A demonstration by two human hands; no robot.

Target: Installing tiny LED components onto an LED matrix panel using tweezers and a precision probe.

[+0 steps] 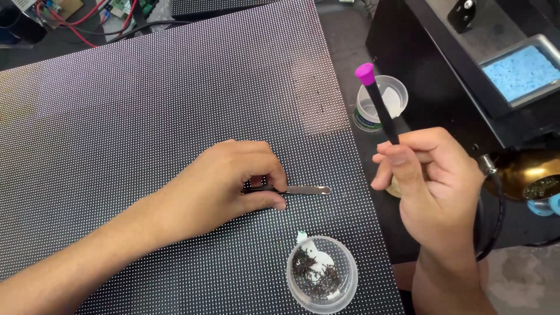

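A large dotted panel (146, 146) lies flat on the dark table (350, 46), covering most of it from the left edge. At the far left corner sits a tangle of red and black wires (87, 20). The person's left hand (224, 184) rests on the panel, its grip pinched narrow on a pair of metal tweezers (294, 190) that lie nearly level, tips pointing right and touching the panel surface. Just below and right of that hand, a small clear plastic cup (322, 274) of tiny dark parts stands on the panel's near edge. Further right, the right hand (431, 181) hovers off the panel, grip closed around a thin black tool with a pink cap (378, 102), held tilted, cap uppermost. Behind it stands a small white tub (382, 102). At the far right a blue sponge (522, 71) sits in a metal tray.
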